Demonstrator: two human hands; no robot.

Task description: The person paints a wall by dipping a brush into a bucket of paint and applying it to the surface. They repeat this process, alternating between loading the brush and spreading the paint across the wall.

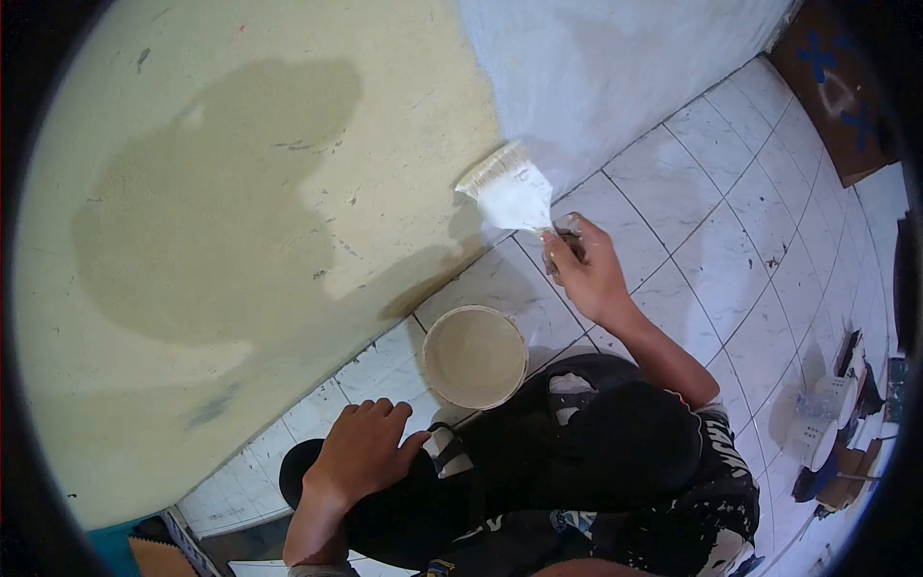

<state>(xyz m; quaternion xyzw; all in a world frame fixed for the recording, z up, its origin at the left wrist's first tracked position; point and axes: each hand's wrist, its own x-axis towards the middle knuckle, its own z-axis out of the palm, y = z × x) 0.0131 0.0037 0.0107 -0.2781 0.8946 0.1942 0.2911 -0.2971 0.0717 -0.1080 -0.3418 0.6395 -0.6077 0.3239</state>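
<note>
In the head view, the right hand (588, 264) pinches the handle of a wide paintbrush (514, 185), its paint-coated bristles close to the yellow wall (404, 125); it looks light, with a stiff handle best taken where the fingers grip, since the smeared head would be slippery. The left hand (370, 447), fingers slightly curled, rests by the knee, near the round paint bucket (475, 357) on the tiled floor (663, 231), likely heavier and steadiest taken by its rim.

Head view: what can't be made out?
All head view:
- Brush handle: mostly hidden by right hand
- Left hand: palm hidden by its own back
- Brown board: right side lost in dark lens border
- Items at far right: small, blurred
</note>
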